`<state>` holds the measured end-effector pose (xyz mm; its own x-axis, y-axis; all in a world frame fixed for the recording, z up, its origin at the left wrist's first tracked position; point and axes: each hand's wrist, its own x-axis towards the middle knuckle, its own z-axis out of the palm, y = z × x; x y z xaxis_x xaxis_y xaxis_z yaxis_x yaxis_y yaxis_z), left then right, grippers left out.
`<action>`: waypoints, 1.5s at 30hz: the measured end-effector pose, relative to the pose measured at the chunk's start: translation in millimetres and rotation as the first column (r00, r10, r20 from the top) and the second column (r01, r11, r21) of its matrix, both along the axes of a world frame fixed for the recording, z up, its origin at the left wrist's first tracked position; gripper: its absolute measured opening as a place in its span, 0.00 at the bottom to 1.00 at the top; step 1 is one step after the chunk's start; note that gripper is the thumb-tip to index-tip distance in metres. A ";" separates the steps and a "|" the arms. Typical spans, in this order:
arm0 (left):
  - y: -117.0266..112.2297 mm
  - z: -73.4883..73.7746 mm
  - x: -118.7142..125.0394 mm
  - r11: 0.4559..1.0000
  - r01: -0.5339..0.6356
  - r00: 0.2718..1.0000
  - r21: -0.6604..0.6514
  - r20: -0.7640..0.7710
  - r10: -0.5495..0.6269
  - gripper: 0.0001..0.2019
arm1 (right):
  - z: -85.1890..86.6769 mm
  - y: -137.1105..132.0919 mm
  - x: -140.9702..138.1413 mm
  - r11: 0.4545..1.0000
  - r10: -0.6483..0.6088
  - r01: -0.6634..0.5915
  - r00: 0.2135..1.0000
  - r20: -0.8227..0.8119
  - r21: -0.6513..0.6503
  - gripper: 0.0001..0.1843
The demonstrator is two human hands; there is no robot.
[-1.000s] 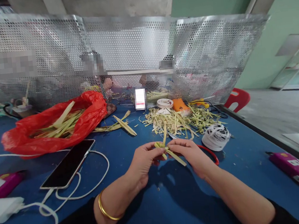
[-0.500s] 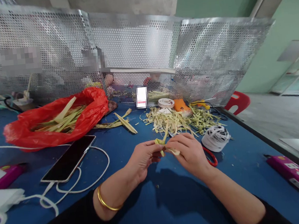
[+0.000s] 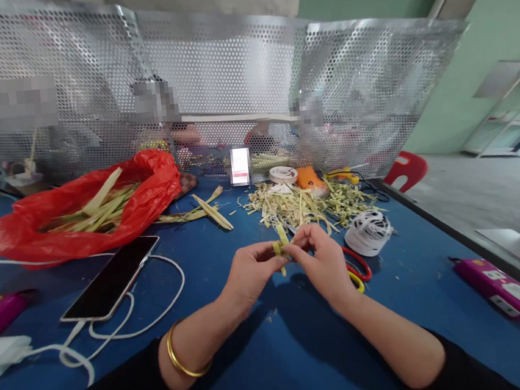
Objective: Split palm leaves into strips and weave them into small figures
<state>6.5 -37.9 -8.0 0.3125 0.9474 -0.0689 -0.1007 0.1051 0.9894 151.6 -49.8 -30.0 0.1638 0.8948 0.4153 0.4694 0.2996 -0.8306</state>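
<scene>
Between my two hands is a small folded piece of pale green-yellow leaf strip (image 3: 282,236), one end standing up and a short end pointing down. My left hand (image 3: 252,275) pinches it from the left with thumb and fingers. From the right, the thumb and fingertips of my right hand (image 3: 324,262) close on the same strip, almost touching the left fingertips. Red and yellow scissor handles (image 3: 361,265) show beside my right hand; the blades are hidden. Just beyond the hands lies a pile of cut strip scraps (image 3: 289,207).
A red plastic bag (image 3: 20,233) of dried leaves stands at left, near a phone (image 3: 112,283) with a white cable. On the right are a white ribbon roll (image 3: 368,233) and a purple box-like device (image 3: 503,288). A perforated metal screen (image 3: 228,57) closes the back.
My right hand has turned, its fingers now bunched at the strip, and the loose end on the right no longer shows. Yellow scissor handle has come into view. The whole view has shifted slightly.
</scene>
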 end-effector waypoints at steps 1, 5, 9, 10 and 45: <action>-0.4 -2.0 0.5 1.000 -0.005 1.000 -0.001 0.019 0.005 0.10 | -0.5 0.3 -1.7 0.999 -0.010 0.008 0.998 -0.059 -0.032 0.09; -2.5 -6.6 3.2 0.999 -0.048 0.999 0.004 -0.004 0.048 0.09 | -3.8 1.5 -6.6 0.989 -0.037 0.009 0.981 -0.191 -0.145 0.14; -2.2 -6.9 4.0 0.996 -0.088 0.996 -0.031 0.009 0.089 0.11 | -3.6 0.2 -8.4 0.990 -0.056 0.034 0.984 -0.166 -0.135 0.14; -1.4 -6.8 3.6 0.994 -0.101 0.995 -0.042 0.019 0.102 0.11 | -2.2 -0.9 -8.7 0.993 -0.042 0.023 0.987 -0.158 -0.119 0.13; 0.4 -2.6 0.0 0.995 -0.093 0.993 -0.049 -0.077 0.089 0.09 | 14.9 -3.3 3.3 0.967 0.202 -0.239 0.930 -0.308 -0.086 0.09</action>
<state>6.6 -37.6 -10.6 0.2176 0.9661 -0.1388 -0.0386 0.1506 0.9878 155.0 -53.2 -15.1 0.0548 0.9623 0.2665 0.1321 0.2576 -0.9572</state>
